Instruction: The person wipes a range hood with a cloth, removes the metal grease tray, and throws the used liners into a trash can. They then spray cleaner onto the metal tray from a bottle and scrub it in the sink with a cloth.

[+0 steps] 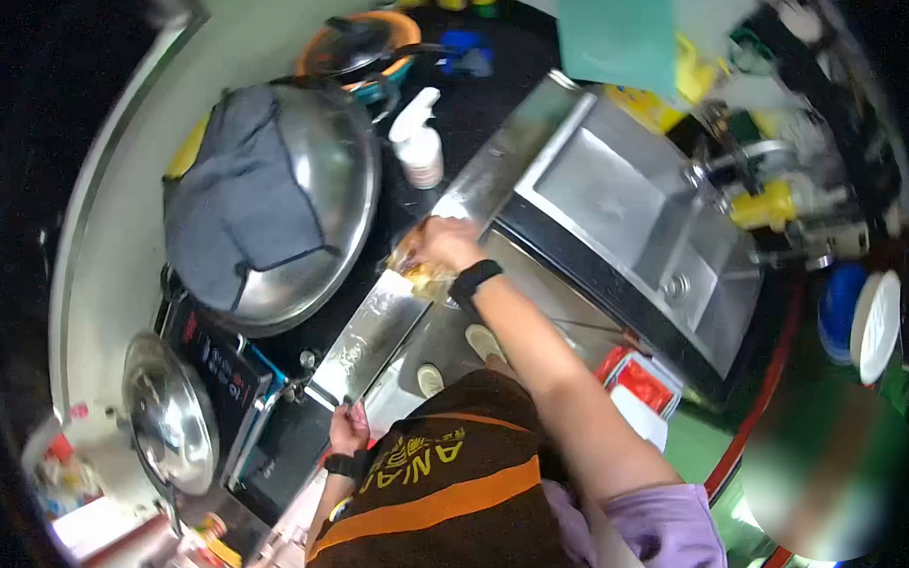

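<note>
My right hand [448,244], with a black band on its wrist, is closed on a crumpled cloth [415,265] with brown and yellow patches, blurred by motion. It presses the cloth on a long metal strip [357,341] that looks wet and runs along the counter edge. My left hand [349,428] is near the strip's lower end, its fingers curled together; what they hold, if anything, is too small to make out. A white spray bottle [420,158] stands on the dark counter just beyond my right hand.
A large metal lid [352,220] bears a dark grey cloth [242,191] on the left. Farther back sits an orange-rimmed pan [403,30]. A steel sink [618,180] with a faucet is at the right. Another metal lid [175,414] lies at the lower left.
</note>
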### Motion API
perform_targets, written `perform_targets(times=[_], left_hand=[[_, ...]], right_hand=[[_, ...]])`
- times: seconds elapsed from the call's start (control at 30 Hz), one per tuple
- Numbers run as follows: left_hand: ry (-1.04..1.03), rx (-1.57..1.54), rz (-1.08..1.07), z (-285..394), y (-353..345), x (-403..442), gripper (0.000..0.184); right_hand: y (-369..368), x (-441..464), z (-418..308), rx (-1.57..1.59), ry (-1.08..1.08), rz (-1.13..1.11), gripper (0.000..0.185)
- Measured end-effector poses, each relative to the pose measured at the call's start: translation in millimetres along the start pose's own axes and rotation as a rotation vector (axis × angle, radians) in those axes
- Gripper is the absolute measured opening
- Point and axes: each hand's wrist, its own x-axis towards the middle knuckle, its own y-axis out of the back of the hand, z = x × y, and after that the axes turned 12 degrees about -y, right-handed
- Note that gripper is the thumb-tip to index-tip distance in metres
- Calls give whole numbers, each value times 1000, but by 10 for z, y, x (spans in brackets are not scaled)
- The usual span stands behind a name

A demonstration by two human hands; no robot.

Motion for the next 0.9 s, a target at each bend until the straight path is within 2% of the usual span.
perform_targets(times=[0.03,0.1,0.2,0.27,0.3,0.33,0.43,0.5,0.53,0.57,0.63,0.67,0.73,0.77,0.83,0.9], left_hand=[[63,93,18,57,-109,-76,14],[172,110,-129,118,-32,31,22],[189,160,-141,160,-122,-30,30],[278,109,-193,223,-142,-60,31],[360,39,-228,260,-150,-41,31],[167,85,-110,189,-87,159,33],[216,60,-152,242,-6,276,34],[191,54,-153,216,-91,163,34],[157,38,-151,194,-145,117,34],[160,38,-156,179,-179,105,34],[128,58,-163,170,-183,97,34],[122,52,-160,204,-97,157,34],[292,-19,-317,246,-10,332,34],[286,-29,-320,244,-4,361,34],[246,-29,-212,229,-76,234,34],[237,-32,-213,215,-110,171,34]], right_hand=[[-126,-59,-77,20,-57,27,44],[-421,-124,-114,-76,24,216,25],[-733,-168,-272,-60,-137,411,14],[-700,-226,-322,12,-201,293,30],[-722,-259,-341,18,-210,301,30],[-768,-315,-357,80,-181,338,29],[-749,-534,-347,141,-174,357,27],[-717,-701,-345,176,-132,581,12],[-657,-710,-358,312,-170,474,20],[-614,-737,-354,311,-172,480,20],[-413,-953,-324,446,-138,364,30],[-214,-1097,-248,613,-92,268,34],[-163,-1123,-37,783,6,210,40],[-92,-1188,113,874,56,147,42],[-227,-1186,493,1445,399,-13,49],[-59,-1532,863,1411,329,85,48]])
